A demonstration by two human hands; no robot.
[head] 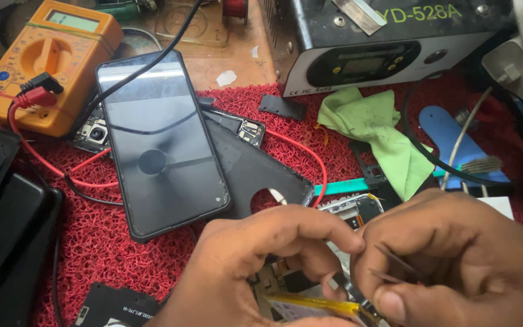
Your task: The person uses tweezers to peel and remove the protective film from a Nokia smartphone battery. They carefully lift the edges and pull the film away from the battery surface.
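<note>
Both hands are down at the near edge of the red mat (110, 242), working close together over an opened phone (358, 212) that lies partly hidden beneath them. The right hand (461, 260) is pinched shut on a pair of thin metal tweezers (394, 266), thumb and forefinger pressing the two prongs, whose tips point left towards the other hand. The left hand (261, 260) is curled, its forefinger stretched right until its tip nearly meets the right thumb; whether it grips anything I cannot tell. Just below the fingers a yellow strip (316, 304) lies across the phone's insides.

Farther off on the mat, left of the hands, a black phone (158, 142) lies face up, resting on a dark back cover (255, 169) with a round hole in it. An orange meter (46, 60) sits at the far left with a red lead (80, 175) trailing over the mat. A crumpled green cloth (382, 136) lies to the far right, in front of a black and silver machine (382, 42).
</note>
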